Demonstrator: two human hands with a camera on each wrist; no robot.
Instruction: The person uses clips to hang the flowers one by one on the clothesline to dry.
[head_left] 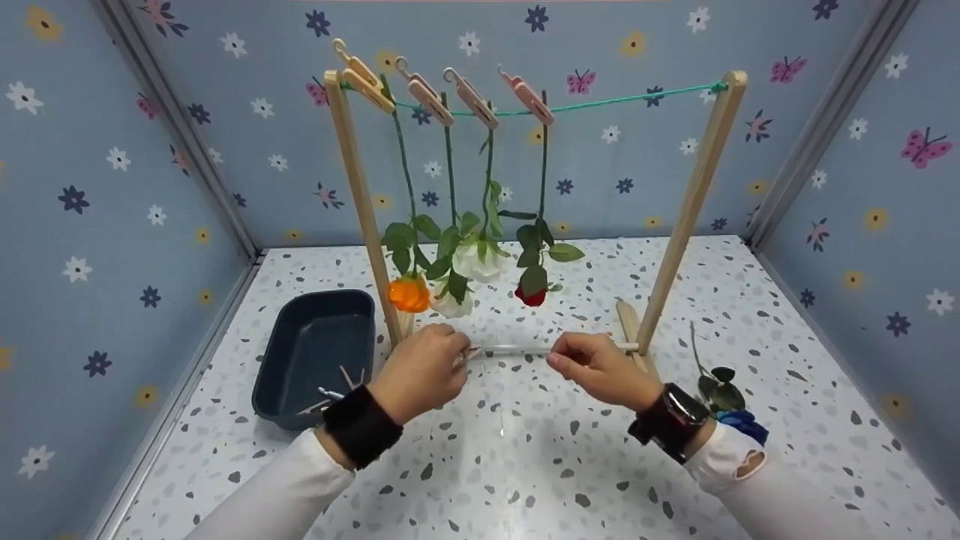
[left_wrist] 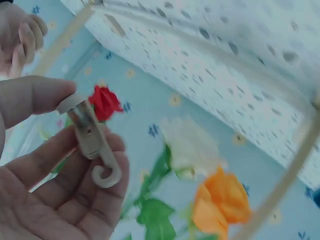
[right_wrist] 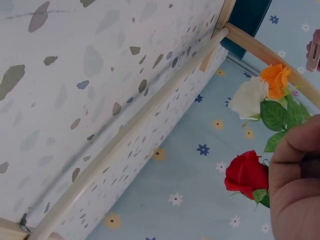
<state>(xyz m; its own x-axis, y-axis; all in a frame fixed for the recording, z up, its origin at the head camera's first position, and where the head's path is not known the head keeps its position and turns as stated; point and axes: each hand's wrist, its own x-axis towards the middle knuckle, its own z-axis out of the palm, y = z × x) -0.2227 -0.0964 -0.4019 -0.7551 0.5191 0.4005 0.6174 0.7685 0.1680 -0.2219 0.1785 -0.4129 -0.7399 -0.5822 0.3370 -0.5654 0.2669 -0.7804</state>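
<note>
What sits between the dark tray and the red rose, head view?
In the head view, between the tray and the red rose: the rack's left post, the orange flower and two white flowers, all hanging heads down.

I wear a white top with long sleeves on both arms. Just behind my left hand [head_left: 420, 371] there is a wide black band [head_left: 361, 426] around the wrist, of soft matte material. Just behind my right hand [head_left: 604, 369] there is a black strap with a dark, shiny block [head_left: 670, 418] on top, like a watch. On the right sleeve [head_left: 739, 461], near the cuff, is a small oval hole with a pinkish patch inside.
</note>
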